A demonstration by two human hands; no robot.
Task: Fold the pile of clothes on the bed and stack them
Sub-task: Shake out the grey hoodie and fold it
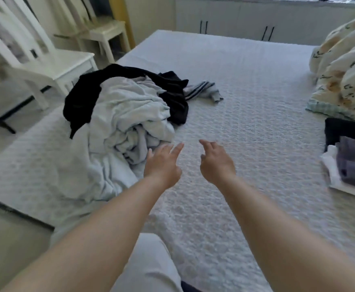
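A rumpled pile of clothes (130,114) lies on the left half of the bed (246,114): a pale blue garment in front, a black garment (83,98) draped over the back, and a grey piece with dark stripes (204,89) at its far right. A stack of folded clothes (349,161), dark grey on white with black behind, rests at the bed's right edge. My left hand (164,163) hovers just right of the pile's near edge, fingers spread, holding nothing. My right hand (216,161) is beside it over the bare cover, fingers loosely curled and empty.
A floral quilt (345,66) is bunched at the far right of the bed. White chairs (52,60) and a small white stool (109,32) stand on the floor to the left. Low cabinets (235,22) run along the far wall.
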